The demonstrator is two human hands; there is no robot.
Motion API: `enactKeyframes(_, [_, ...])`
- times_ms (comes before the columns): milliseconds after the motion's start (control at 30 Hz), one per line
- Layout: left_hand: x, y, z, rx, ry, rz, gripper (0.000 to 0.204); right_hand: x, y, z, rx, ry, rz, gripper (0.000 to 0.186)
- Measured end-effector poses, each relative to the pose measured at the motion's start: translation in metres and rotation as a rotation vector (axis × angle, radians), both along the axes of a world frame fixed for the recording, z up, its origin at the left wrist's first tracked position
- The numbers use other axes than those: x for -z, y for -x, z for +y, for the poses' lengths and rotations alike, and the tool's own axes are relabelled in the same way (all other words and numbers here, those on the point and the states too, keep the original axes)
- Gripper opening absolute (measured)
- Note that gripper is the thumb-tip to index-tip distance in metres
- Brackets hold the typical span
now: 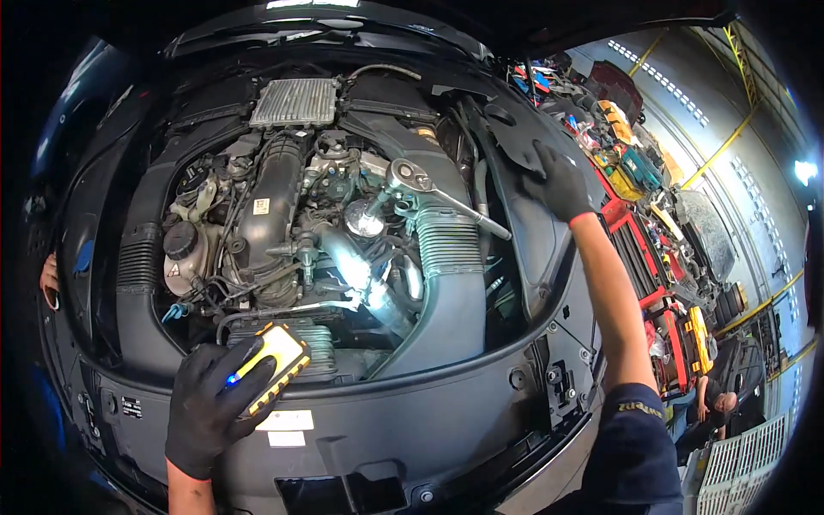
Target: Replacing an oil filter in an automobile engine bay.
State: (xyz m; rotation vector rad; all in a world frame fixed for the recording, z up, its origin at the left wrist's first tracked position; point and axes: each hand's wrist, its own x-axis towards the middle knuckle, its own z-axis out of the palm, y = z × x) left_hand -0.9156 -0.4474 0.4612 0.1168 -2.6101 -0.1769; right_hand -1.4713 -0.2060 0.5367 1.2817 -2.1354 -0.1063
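Work light (pixel 283 362) in left hand (pixel 213 405), before the engine (pixel 339 187) — ratchet (pixel 414 178) on the engine, between central duct (pixel 272 206) and right hand (pixel 560 184).

The left hand (pixel 206 408) hides part of the work light (pixel 283 354); the lower edge crops the left forearm (pixel 190 493) and right sleeve (pixel 631 451); the distant person (pixel 726 402) appears too small for detail.
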Motion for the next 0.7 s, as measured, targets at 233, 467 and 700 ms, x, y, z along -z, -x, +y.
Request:
enactKeyframes(233, [-0.009, 0.000, -0.005, 0.002, -0.030, -0.016, 0.047, 0.000, -0.106, -0.038, -0.445, 0.158, -0.466, 0.070])
enactKeyframes(467, [-0.007, -0.004, 0.000, 0.051, -0.058, -0.014, 0.055, 0.035, -0.160, -0.165, -0.290, 0.195, -0.562, 0.064])
enactKeyframes(700, [0.014, 0.005, -0.003, 0.010, -0.113, 0.111, 0.052, 0.025, -0.077, -0.175, -0.666, -0.207, -0.157, 0.056])
